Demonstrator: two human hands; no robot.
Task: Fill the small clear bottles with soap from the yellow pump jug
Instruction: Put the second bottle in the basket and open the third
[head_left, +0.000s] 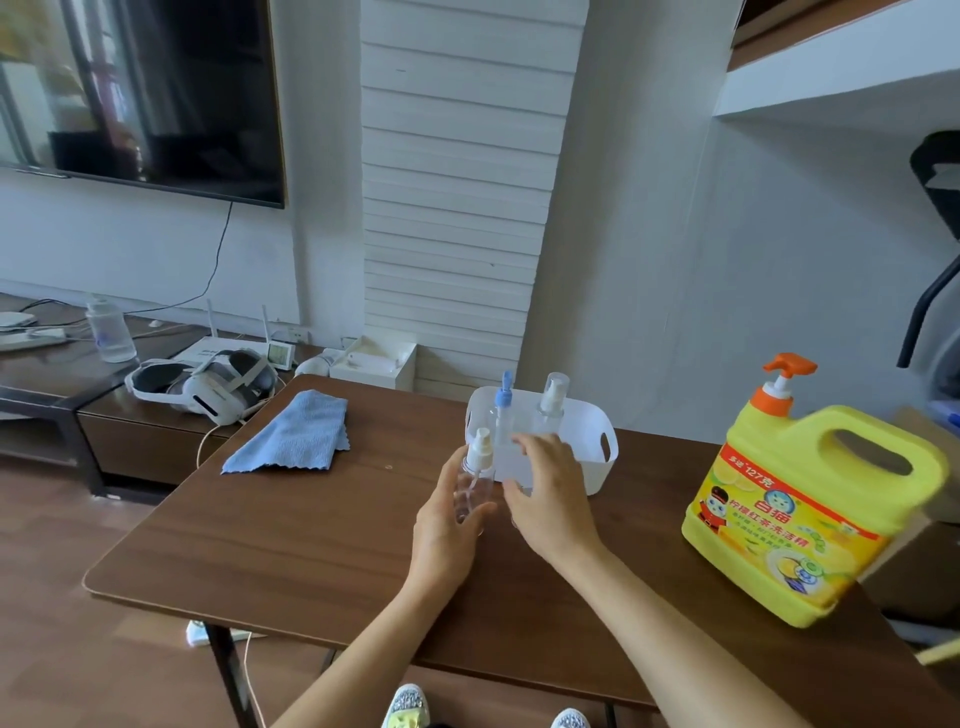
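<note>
A small clear bottle (474, 486) with a white spray top stands upright on the brown table (311, 530), and my left hand (444, 525) is wrapped around its left side. My right hand (548, 493) hovers just right of it with fingers spread, in front of a white basket (597, 434). In the basket stand a bottle with a blue top (504, 402) and a clear spray bottle (553, 395). The yellow pump jug (800, 519) with its orange pump (784, 376) stands at the table's right, apart from both hands.
A blue cloth (293, 436) lies on the table's far left part. Behind it, a low cabinet holds a white headset (208, 387) and a water bottle (109, 332). The near table edge runs just below my forearms.
</note>
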